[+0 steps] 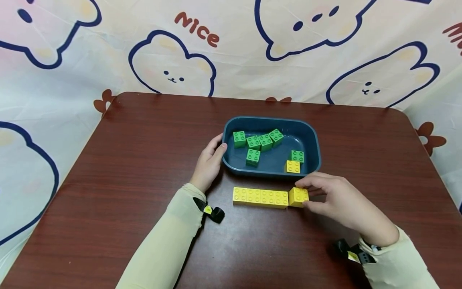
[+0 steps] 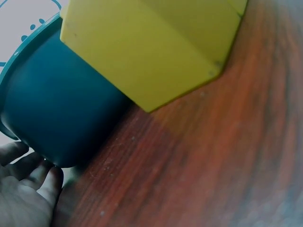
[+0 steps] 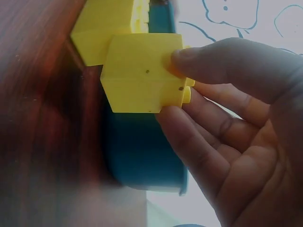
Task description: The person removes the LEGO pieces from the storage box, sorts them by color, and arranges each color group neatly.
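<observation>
Beside the left end of a dark blue tray [image 1: 234, 166], my left hand [image 1: 208, 162] holds its rim, thumb close to the edge. My right hand [image 1: 337, 196] pinches a yellow toy brick [image 1: 298, 197] between thumb and fingers. That brick sits at the right end of a row of yellow bricks [image 1: 260, 197] on the table. In the right wrist view, the pinched brick [image 3: 142, 75] has its studs towards the palm, and its faces overlap the row behind it. Several green bricks [image 1: 253, 157] and one yellow brick [image 1: 292, 166] lie inside the tray.
The brown wooden table [image 1: 144, 136] extends around the tray, its back edge meeting a cartoon-printed cloth [image 1: 238, 72]. Each wrist wears a black strap with a small camera [image 1: 216, 215]. The row lies just in front of the tray's near wall.
</observation>
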